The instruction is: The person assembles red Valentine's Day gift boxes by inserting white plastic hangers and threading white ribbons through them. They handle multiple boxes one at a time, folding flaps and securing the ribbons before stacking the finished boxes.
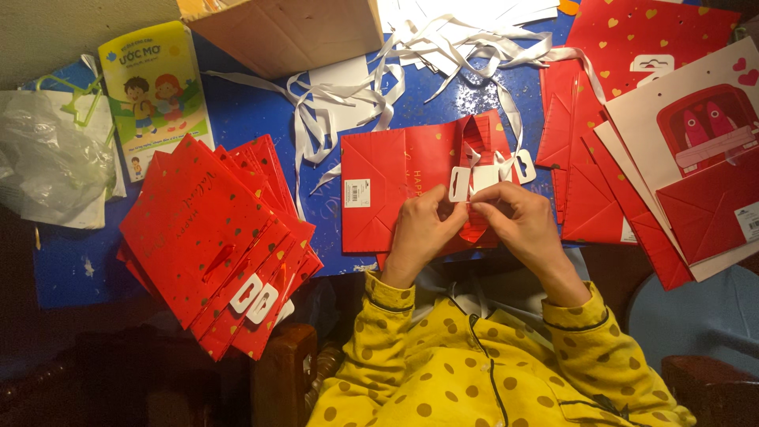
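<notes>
Pinching a tag at frame centre

Lying lower left, a stack of red bags (213, 237) sits apart. At centre, the left hand (419, 233) and right hand (523, 225) both pinch a white tag (474, 180) just above them, over a flat red bag (411, 186).

Left hand (423, 229) and right hand (522, 225) close together, fingertips apparently pinched, yellow-sleeved wrists angled inward

Between the hands, a red paper gift bag (395, 194) with a smooth, slightly glossy finish is seen, tagged with matt white card (474, 180). Satiny white ribbons (356, 95) lie beyond them. Crinkled clear plastic (43, 162) is seen far left.
</notes>
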`<control>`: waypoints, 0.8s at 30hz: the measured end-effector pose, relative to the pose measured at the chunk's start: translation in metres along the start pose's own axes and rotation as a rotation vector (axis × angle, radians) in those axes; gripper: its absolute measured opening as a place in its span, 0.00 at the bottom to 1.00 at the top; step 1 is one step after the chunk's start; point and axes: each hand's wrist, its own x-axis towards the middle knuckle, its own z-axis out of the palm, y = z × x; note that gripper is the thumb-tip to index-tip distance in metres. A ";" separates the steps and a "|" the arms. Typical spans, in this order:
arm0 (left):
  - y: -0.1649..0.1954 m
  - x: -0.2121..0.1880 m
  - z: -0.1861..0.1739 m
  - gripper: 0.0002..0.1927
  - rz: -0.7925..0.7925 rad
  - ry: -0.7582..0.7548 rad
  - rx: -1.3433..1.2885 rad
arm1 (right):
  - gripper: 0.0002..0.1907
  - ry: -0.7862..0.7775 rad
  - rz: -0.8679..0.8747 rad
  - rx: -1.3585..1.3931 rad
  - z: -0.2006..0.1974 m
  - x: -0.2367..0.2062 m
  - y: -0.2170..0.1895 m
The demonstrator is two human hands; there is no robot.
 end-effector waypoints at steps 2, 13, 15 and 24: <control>0.001 -0.001 -0.001 0.14 0.009 -0.004 -0.027 | 0.05 0.013 0.003 -0.024 0.001 -0.001 -0.001; -0.001 -0.002 -0.001 0.14 0.003 -0.007 -0.012 | 0.05 -0.009 0.054 0.008 0.000 -0.002 -0.009; -0.002 -0.002 0.000 0.14 0.005 -0.012 -0.018 | 0.05 -0.035 0.166 0.007 0.000 -0.002 -0.010; -0.009 -0.002 -0.006 0.15 -0.040 -0.120 -0.139 | 0.06 0.044 -0.027 -0.138 0.004 -0.003 -0.009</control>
